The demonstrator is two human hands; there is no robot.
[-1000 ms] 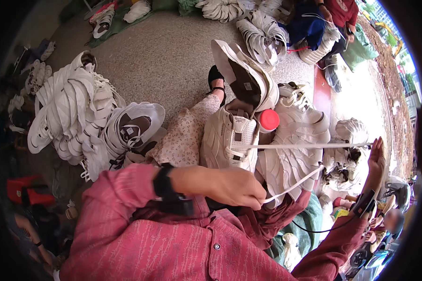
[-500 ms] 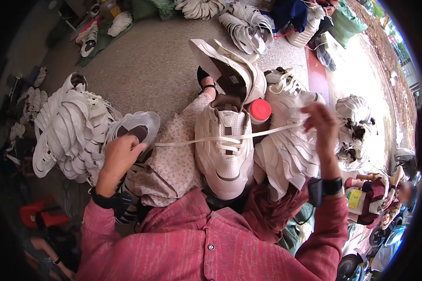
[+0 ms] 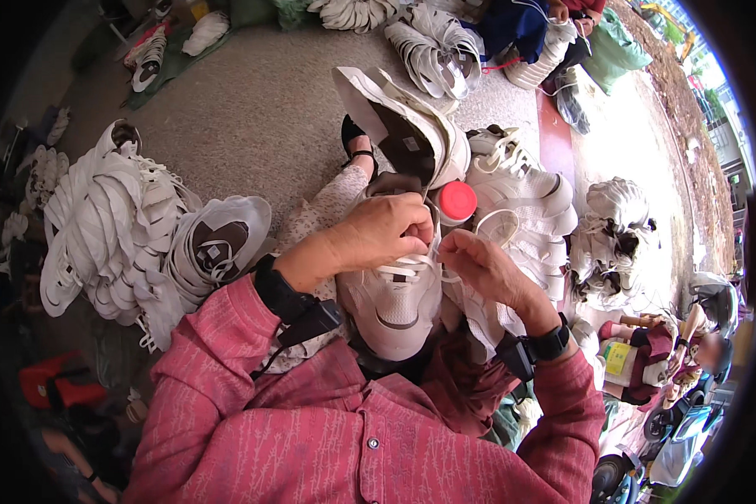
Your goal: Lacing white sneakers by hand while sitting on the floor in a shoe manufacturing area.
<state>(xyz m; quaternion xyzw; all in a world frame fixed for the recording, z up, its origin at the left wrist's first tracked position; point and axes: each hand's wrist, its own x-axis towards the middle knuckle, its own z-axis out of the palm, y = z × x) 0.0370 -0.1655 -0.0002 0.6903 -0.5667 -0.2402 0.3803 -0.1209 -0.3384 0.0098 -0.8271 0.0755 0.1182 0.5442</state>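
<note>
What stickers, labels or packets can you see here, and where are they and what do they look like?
Small pale square label: on the dark insole of the open white shoe upper above the hands.
Small white square label: on the brown insole of the white shoe upper at the left pile.
Yellow-green rectangular packet: at the lower right, beside a seated person; print too small to tell.
No signs or screens show.
</note>
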